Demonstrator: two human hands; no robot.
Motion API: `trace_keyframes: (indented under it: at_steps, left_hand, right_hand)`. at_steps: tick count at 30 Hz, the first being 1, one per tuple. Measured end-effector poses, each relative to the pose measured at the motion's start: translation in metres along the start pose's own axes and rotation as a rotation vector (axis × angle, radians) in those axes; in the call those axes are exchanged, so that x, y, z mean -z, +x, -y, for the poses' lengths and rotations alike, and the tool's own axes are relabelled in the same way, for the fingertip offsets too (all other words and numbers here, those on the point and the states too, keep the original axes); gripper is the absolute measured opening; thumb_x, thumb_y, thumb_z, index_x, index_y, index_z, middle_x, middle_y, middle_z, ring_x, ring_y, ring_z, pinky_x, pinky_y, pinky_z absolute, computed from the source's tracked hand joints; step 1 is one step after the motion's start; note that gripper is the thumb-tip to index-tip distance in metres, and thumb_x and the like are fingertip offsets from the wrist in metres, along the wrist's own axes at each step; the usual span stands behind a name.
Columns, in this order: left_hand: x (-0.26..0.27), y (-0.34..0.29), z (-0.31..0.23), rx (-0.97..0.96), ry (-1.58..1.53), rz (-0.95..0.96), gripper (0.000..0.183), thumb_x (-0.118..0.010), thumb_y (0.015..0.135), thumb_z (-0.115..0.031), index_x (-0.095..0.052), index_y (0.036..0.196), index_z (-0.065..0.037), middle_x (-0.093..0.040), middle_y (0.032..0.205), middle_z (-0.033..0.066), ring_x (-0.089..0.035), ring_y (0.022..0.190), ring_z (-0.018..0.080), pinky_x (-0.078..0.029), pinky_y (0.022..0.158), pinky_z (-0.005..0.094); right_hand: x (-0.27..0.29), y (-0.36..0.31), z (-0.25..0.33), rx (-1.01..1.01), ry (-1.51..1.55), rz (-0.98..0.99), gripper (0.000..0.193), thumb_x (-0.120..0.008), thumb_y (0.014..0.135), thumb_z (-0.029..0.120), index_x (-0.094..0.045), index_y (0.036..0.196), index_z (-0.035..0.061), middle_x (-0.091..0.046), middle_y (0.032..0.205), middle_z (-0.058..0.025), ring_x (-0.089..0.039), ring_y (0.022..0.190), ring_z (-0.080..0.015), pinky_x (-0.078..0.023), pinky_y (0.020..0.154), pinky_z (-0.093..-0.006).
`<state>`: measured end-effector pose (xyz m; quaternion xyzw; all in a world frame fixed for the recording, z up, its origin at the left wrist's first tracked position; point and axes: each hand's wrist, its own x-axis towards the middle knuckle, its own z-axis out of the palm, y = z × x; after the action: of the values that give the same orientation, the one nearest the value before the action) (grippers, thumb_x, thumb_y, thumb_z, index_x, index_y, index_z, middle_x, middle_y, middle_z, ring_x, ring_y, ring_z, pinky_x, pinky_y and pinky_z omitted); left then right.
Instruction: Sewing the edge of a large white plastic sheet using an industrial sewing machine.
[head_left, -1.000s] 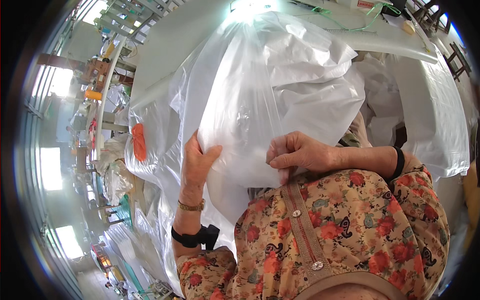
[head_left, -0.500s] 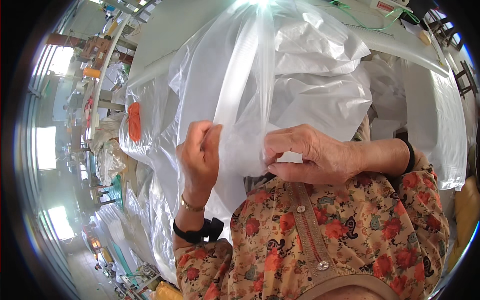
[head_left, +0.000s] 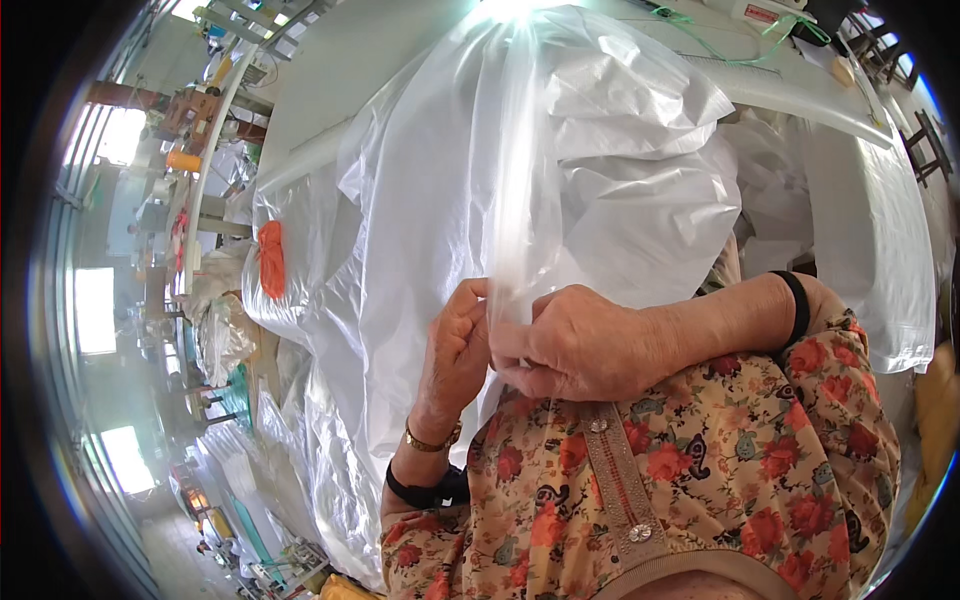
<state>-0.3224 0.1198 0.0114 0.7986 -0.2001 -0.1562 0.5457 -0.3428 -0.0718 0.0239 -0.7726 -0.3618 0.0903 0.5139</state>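
A large translucent white plastic sheet [head_left: 430, 200] hangs in folds from the bright spot at the top centre down toward my lap. My left hand [head_left: 455, 350] and my right hand [head_left: 570, 345] meet at its lower middle, close to my chest. Both have their fingers closed on a gathered strip of the plastic sheet. The right fist partly covers the left fingertips, so the exact pinch there is hidden. To the right of the strip, a crumpled stack of the same plastic [head_left: 645, 200] bulges outward.
A pale work table [head_left: 330, 90] lies behind the plastic. An orange bundle [head_left: 270, 258] rests on plastic at left. Green cord [head_left: 720, 55] lies at the far right of the table. More plastic sheeting [head_left: 870, 240] hangs at right. Beyond, at left, stand cluttered benches.
My left hand has moved right and slightly down, and now touches my right hand. The wide opened band of plastic between them has narrowed into a gathered strip.
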Motion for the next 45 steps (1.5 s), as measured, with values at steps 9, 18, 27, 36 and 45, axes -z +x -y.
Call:
trace_keyframes:
  at_steps: [9, 18, 27, 36, 45]
  left_hand:
    - [-0.008, 0.005, -0.002, 0.127, -0.391, -0.070, 0.023, -0.046, 0.101, -0.025, -0.053, 0.104, -0.003, -0.055, 0.071, -0.0051, -0.046, 0.063, 0.0001, -0.036, 0.057, 0.0164]
    - [0.020, 0.003, 0.003, 0.093, -0.173, -0.288, 0.018, -0.056, 0.096, -0.012, -0.056, 0.080, -0.002, -0.048, 0.068, -0.0074, -0.041, 0.061, 0.0008, -0.031, 0.054, 0.0171]
    - [0.006, 0.010, -0.009, 0.209, -0.635, -0.241, 0.006, -0.060, 0.092, -0.007, -0.060, 0.088, -0.002, -0.066, 0.081, 0.0031, -0.060, 0.069, 0.0065, -0.049, 0.062, 0.0186]
    - [0.009, 0.008, -0.019, 0.165, -0.625, -0.207, 0.007, -0.058, 0.092, -0.009, -0.059, 0.089, -0.003, -0.064, 0.079, 0.0020, -0.058, 0.065, 0.0065, -0.045, 0.061, 0.0185]
    - [0.014, 0.014, -0.024, 0.140, -0.623, -0.173, 0.006, -0.058, 0.091, -0.008, -0.059, 0.088, -0.003, -0.063, 0.079, 0.0012, -0.056, 0.067, 0.0053, -0.044, 0.062, 0.0175]
  right_hand:
    - [-0.009, 0.007, -0.010, 0.108, -0.160, 0.123, 0.015, -0.059, 0.083, 0.015, -0.051, 0.084, 0.0023, -0.057, 0.058, -0.0129, -0.060, 0.056, -0.0348, -0.048, 0.056, -0.0442]
    - [0.018, 0.027, -0.052, 0.171, 0.051, -0.751, 0.032, -0.061, 0.087, 0.016, -0.053, 0.114, 0.0020, -0.060, 0.107, -0.0144, -0.060, 0.100, -0.0340, -0.051, 0.080, -0.0394]
    - [-0.004, 0.017, -0.122, 0.007, -0.135, 0.112, 0.045, -0.058, 0.091, 0.026, -0.049, 0.129, 0.0049, -0.055, 0.125, -0.0178, -0.053, 0.115, -0.0304, -0.040, 0.100, -0.0400]
    - [0.098, -0.101, -0.217, -0.422, 0.358, -1.607, 0.042, -0.047, 0.084, -0.001, -0.043, 0.126, -0.0018, -0.051, 0.126, -0.0151, -0.049, 0.115, -0.0228, -0.037, 0.101, -0.0337]
    - [0.144, -0.165, -0.226, -0.603, -0.703, -0.839, 0.042, -0.068, 0.078, 0.016, -0.060, 0.117, 0.0002, -0.048, 0.137, -0.0091, -0.032, 0.136, -0.0321, -0.022, 0.112, -0.0460]
